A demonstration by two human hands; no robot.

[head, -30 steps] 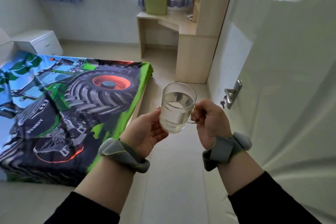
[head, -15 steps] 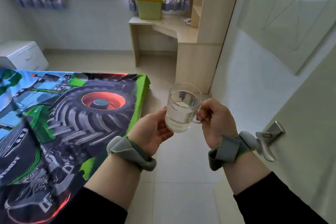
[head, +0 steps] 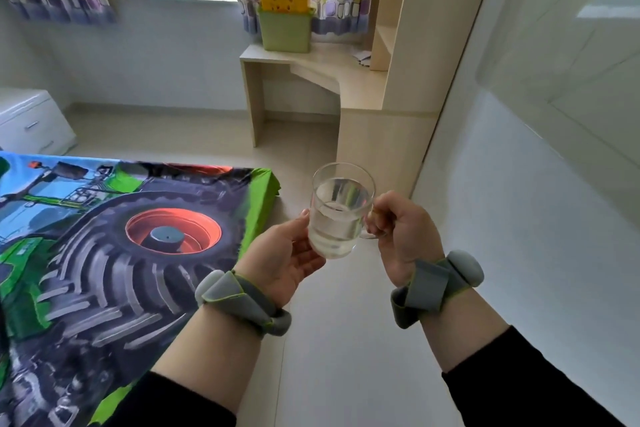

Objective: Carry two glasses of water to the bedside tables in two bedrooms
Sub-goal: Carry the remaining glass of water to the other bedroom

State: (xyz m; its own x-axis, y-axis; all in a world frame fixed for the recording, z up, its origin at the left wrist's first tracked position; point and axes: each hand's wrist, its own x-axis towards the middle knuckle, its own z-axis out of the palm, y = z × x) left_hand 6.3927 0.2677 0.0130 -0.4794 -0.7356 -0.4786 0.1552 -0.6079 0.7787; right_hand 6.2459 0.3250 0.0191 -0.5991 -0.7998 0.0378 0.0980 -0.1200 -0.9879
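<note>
A wide bed covered by a tractor-print quilt in green, black and orange (head: 114, 253) fills the near left, and it is judged to be the main obstacle: the white bedside cabinet with drawers (head: 31, 121) stands at the far left beyond it, well apart from the hands, so the carrying step is judged to be under way, with a walk round the foot of the bed called for before the glass can be set down level. A pale wooden corner desk with shelves (head: 346, 80) stands far centre, with stacked yellow and green plastic bins (head: 285, 14) on it. The clear handled glass of water (head: 341, 210), about half full, is held upright at near centre. The left hand (head: 287, 260) cups its base with relaxed fingers, while the right hand (head: 403, 232) is curled round the handle.
</note>
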